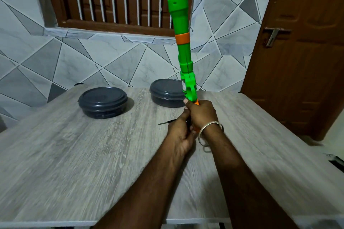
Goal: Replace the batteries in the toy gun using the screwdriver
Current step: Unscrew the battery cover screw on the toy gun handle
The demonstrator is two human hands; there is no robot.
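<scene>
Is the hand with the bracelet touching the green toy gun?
Touching. The head view shows the right hand with its fingers wrapped round the orange grip of the toy gun.

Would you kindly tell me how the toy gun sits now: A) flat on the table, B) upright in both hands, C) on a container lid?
B: the left hand and right hand grip the lower end of the toy gun, which points up with its clear dome on top.
</scene>
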